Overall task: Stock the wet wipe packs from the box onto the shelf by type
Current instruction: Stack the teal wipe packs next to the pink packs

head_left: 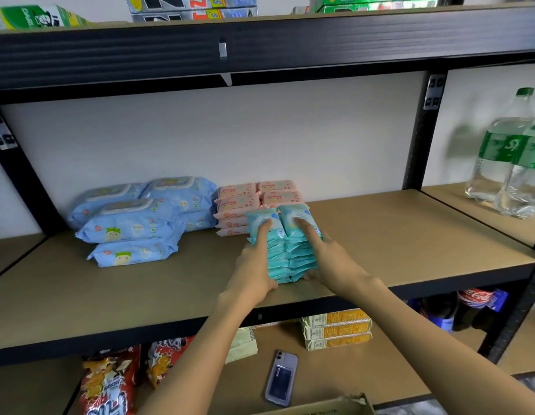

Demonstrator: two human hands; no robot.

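The teal wipe packs [290, 253] stand in two stacks on the shelf [410, 235], just in front of the pink packs [239, 202]; the blue packs [134, 223] lie left of those. The left hand [254, 265] and right hand [329, 259] flank the teal stacks, fingers straight, each forefinger pressing a top pack.

Only a torn corner of the cardboard box [329, 407] peeks in, the bottom edge cutting off the rest. Behind the teal packs [290, 253], the lower pink packs [235, 205] are partly hidden, their print too blurred to read. Right of the teal packs, the edge crops the bottles [511, 175].
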